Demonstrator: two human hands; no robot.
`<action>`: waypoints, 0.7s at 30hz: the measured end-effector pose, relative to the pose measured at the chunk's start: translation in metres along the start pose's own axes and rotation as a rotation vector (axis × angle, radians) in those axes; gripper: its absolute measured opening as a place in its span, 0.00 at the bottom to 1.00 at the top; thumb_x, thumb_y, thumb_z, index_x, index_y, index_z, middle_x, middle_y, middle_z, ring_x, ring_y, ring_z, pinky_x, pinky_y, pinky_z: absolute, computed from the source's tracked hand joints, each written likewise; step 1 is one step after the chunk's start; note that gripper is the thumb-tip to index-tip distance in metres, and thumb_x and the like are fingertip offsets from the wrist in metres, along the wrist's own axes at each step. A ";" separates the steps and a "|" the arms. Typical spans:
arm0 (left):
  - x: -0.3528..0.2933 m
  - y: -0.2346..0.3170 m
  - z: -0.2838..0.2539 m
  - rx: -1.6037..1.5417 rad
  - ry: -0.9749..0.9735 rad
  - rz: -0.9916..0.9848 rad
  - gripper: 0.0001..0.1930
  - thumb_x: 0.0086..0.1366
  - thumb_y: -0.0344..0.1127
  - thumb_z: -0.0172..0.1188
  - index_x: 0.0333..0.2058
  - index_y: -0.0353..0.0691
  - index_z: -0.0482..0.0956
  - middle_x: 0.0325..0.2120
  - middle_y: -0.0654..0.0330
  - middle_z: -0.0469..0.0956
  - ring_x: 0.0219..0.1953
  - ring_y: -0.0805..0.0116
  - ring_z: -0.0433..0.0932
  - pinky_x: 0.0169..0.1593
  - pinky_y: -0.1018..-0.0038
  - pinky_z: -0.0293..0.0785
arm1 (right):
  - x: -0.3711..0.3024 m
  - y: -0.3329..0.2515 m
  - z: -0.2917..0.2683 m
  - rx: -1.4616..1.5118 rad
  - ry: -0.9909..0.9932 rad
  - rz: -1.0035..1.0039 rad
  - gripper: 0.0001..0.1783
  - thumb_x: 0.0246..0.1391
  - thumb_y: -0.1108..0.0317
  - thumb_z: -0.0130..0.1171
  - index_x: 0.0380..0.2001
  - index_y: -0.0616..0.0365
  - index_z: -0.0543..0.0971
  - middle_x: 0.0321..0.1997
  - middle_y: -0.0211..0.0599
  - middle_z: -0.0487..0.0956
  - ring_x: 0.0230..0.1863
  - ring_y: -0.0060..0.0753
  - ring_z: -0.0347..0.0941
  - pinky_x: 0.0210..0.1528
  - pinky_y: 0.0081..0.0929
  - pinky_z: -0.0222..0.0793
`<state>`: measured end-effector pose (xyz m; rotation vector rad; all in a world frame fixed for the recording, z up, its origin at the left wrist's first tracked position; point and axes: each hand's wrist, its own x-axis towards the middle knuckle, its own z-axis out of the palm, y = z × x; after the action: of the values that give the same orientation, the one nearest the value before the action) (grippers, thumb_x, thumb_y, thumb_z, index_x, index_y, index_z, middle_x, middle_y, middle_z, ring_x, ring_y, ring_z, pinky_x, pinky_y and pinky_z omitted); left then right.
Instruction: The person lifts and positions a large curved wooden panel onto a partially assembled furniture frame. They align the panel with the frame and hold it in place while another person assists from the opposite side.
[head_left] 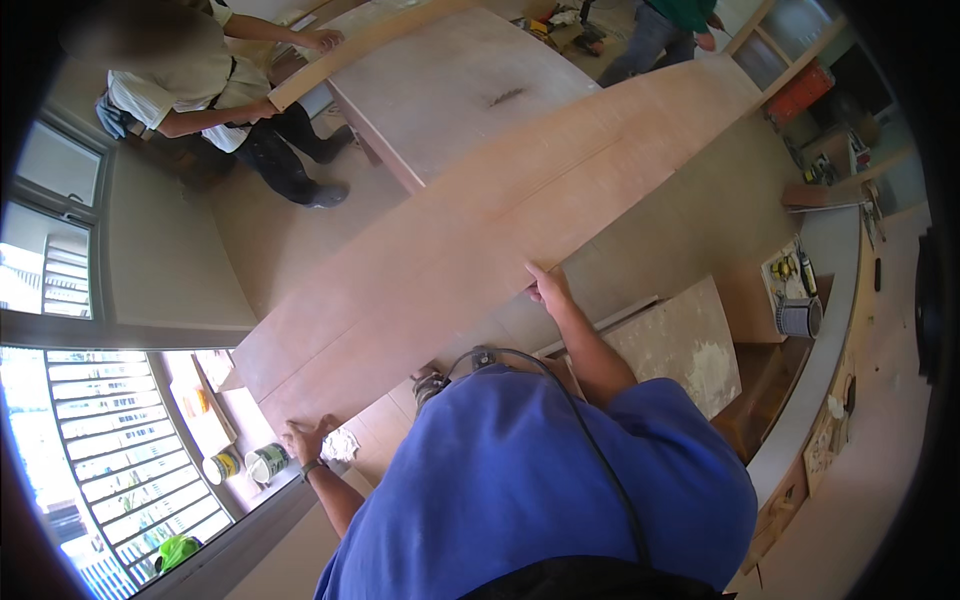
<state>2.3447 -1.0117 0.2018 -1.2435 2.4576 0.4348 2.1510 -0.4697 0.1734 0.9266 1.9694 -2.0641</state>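
A long, light-brown wooden panel [440,245] with a straight seam along its length stretches from the lower left to the upper right in front of me. My left hand [308,440], with a band on its wrist, is closed on the panel's near left corner. Farther right, my right hand [548,286] grips the near long edge, index finger on top and the other fingers curled at the edge. Both hands' undersides are hidden. Beyond the panel is a pale, dusty worktable [450,90] with a slot in its top.
At the far left a person [200,100] holds a narrow board [370,45] over the table. Another person [660,40] stands at the far right. Cans [267,462] stand by the barred window. A plaster-smeared board [670,350] and a tool-strewn counter [830,250] lie right.
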 end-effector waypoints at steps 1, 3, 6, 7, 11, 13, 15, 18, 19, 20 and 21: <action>-0.005 0.004 -0.003 0.008 -0.005 0.001 0.62 0.33 0.65 0.65 0.59 0.37 0.41 0.57 0.32 0.38 0.62 0.44 0.35 0.61 0.57 0.36 | -0.004 -0.001 -0.002 -0.010 0.009 0.015 0.14 0.44 0.57 0.58 0.29 0.54 0.72 0.20 0.31 0.74 0.14 0.22 0.69 0.11 0.16 0.61; -0.008 0.004 -0.007 -0.011 -0.022 -0.003 0.62 0.33 0.65 0.65 0.59 0.37 0.41 0.57 0.32 0.38 0.62 0.44 0.35 0.61 0.57 0.35 | -0.008 -0.005 0.001 -0.025 0.009 0.006 0.14 0.45 0.57 0.58 0.31 0.54 0.72 0.20 0.32 0.74 0.14 0.22 0.69 0.11 0.16 0.61; -0.013 0.009 -0.012 -0.017 -0.036 -0.011 0.62 0.33 0.65 0.65 0.60 0.37 0.41 0.57 0.32 0.37 0.62 0.45 0.35 0.61 0.57 0.35 | -0.008 -0.004 -0.001 -0.014 0.032 0.008 0.14 0.45 0.57 0.58 0.31 0.54 0.72 0.21 0.32 0.75 0.14 0.22 0.69 0.11 0.16 0.61; -0.014 0.010 -0.012 -0.017 -0.039 -0.017 0.62 0.33 0.65 0.65 0.60 0.37 0.41 0.57 0.33 0.37 0.62 0.45 0.35 0.61 0.57 0.35 | -0.006 -0.002 -0.001 -0.006 0.041 0.011 0.14 0.45 0.57 0.58 0.31 0.55 0.72 0.21 0.32 0.75 0.14 0.22 0.69 0.11 0.16 0.61; -0.011 0.007 -0.009 0.003 -0.020 -0.035 0.62 0.32 0.65 0.65 0.59 0.37 0.41 0.57 0.32 0.37 0.62 0.44 0.35 0.61 0.57 0.35 | -0.004 0.000 -0.001 -0.029 0.036 0.010 0.14 0.45 0.57 0.58 0.31 0.56 0.73 0.21 0.33 0.75 0.14 0.22 0.70 0.12 0.16 0.62; -0.012 0.006 -0.007 -0.007 0.006 -0.007 0.61 0.33 0.66 0.64 0.59 0.37 0.42 0.57 0.32 0.38 0.62 0.43 0.36 0.61 0.56 0.36 | -0.005 -0.001 -0.002 -0.023 0.005 0.007 0.14 0.45 0.58 0.58 0.30 0.56 0.73 0.21 0.33 0.75 0.14 0.22 0.70 0.12 0.16 0.62; -0.010 0.005 -0.006 0.002 0.042 0.019 0.60 0.34 0.66 0.63 0.59 0.37 0.43 0.57 0.32 0.39 0.62 0.43 0.37 0.61 0.56 0.36 | -0.006 -0.002 -0.001 -0.008 0.007 0.011 0.14 0.45 0.58 0.57 0.30 0.57 0.73 0.21 0.34 0.75 0.14 0.23 0.70 0.12 0.16 0.62; 0.005 0.005 -0.009 0.036 0.099 0.046 0.59 0.36 0.67 0.61 0.59 0.37 0.44 0.57 0.32 0.40 0.61 0.42 0.38 0.61 0.56 0.37 | -0.006 -0.007 0.006 0.019 -0.004 -0.023 0.15 0.45 0.57 0.57 0.28 0.58 0.72 0.20 0.34 0.74 0.14 0.23 0.70 0.12 0.15 0.62; 0.012 0.008 -0.010 0.049 0.104 0.055 0.58 0.36 0.68 0.61 0.59 0.37 0.45 0.57 0.32 0.40 0.61 0.41 0.39 0.61 0.56 0.38 | -0.005 -0.008 0.007 0.030 -0.002 -0.040 0.15 0.46 0.57 0.57 0.28 0.58 0.72 0.19 0.34 0.74 0.14 0.23 0.69 0.12 0.15 0.62; 0.018 0.008 -0.012 0.062 0.110 0.060 0.58 0.36 0.68 0.60 0.59 0.37 0.45 0.57 0.31 0.41 0.61 0.41 0.39 0.61 0.55 0.38 | -0.004 -0.008 0.009 0.032 -0.001 -0.036 0.15 0.46 0.57 0.57 0.27 0.58 0.72 0.19 0.34 0.73 0.14 0.23 0.69 0.11 0.16 0.62; 0.025 0.007 -0.011 0.075 0.105 0.060 0.58 0.36 0.69 0.59 0.59 0.38 0.45 0.57 0.31 0.41 0.61 0.40 0.39 0.60 0.54 0.37 | -0.001 -0.009 0.012 0.034 -0.001 -0.031 0.15 0.46 0.57 0.57 0.27 0.58 0.72 0.18 0.34 0.73 0.14 0.23 0.69 0.11 0.16 0.61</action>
<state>2.3231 -1.0302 0.2014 -1.1935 2.5799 0.2971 2.1434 -0.4801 0.1810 0.9078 1.9659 -2.1209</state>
